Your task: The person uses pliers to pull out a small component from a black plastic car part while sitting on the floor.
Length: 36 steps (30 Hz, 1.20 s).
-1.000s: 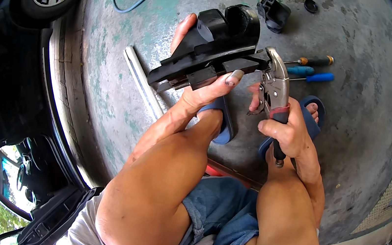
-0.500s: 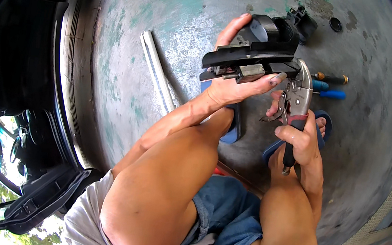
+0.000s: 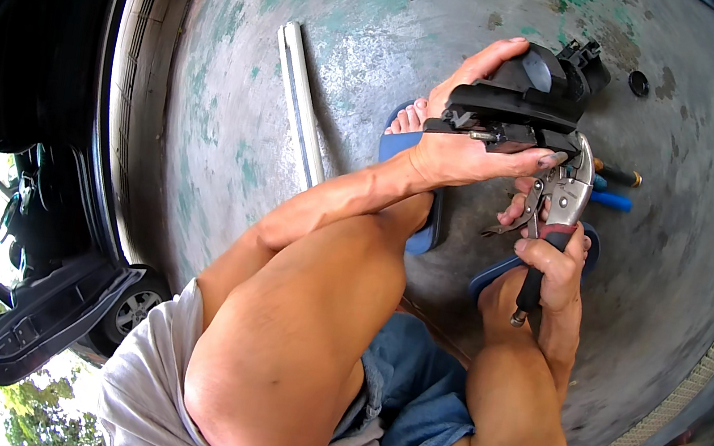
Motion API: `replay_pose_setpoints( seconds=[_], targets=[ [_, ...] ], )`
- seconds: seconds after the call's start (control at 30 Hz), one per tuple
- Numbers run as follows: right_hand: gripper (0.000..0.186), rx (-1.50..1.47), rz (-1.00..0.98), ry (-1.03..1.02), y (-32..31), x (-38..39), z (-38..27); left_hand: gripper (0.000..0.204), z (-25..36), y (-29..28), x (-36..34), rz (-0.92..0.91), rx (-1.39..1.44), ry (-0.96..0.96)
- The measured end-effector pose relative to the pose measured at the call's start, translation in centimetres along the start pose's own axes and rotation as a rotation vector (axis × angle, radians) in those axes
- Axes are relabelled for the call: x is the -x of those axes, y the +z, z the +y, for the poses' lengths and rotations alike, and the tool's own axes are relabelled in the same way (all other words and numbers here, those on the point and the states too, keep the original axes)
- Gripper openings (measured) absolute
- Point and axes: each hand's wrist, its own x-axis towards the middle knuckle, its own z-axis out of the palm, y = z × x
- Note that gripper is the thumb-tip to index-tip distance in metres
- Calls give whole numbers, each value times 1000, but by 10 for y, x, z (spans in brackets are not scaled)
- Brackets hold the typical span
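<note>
My left hand point(image 3: 455, 159) is wrapped round a black plastic assembly point(image 3: 516, 109), thumb along its near side and fingers at the far side. A wide curved black band rises from the assembly's far end. In my right hand point(image 3: 555, 265) is a pair of locking pliers point(image 3: 571, 193) with a red-and-black grip and an adjusting screw at the bottom. The pliers' metal jaws are up against the right end of the assembly, beside my left thumb. Whether they bite on it is hard to see. The lower lever of the pliers stands away from the main handle, near my right fingertips.
On the concrete floor lie a long pale strip point(image 3: 300, 107), a blue-handled tool point(image 3: 612, 202), an orange-and-black handle point(image 3: 620, 174) and a round black cap point(image 3: 638, 83). Another black plastic piece point(image 3: 587, 66) is beyond the assembly. A dark car point(image 3: 42, 82) stands at the left.
The view has shifted, and both hands with the assembly and pliers sit further right relative to the strip. The assembly has turned a little, showing less of the metal piece on its near side.
</note>
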Motion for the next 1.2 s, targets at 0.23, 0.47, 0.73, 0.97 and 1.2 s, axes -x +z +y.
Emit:
replay_pose_setpoints(
  seconds=[0.23, 0.47, 0.73, 0.97, 1.2],
  targets=[
    [71, -31, 20, -10, -2, -3, 4, 98, 3, 1, -5, 37, -19, -38],
    [71, -6, 9, -41, -3, -6, 12, 97, 4, 0, -4, 50, -93, -4],
    [70, -35, 11, -33, -4, -7, 13, 95, 3, 5, -2, 90, -73, -20],
    [72, -72, 39, -15, -4, -10, 16, 87, -2, 15, -2, 165, 91, -138],
    [75, -108, -1, -29, 1, -12, 12, 88, 1, 14, -1, 151, 190, -183]
  ],
)
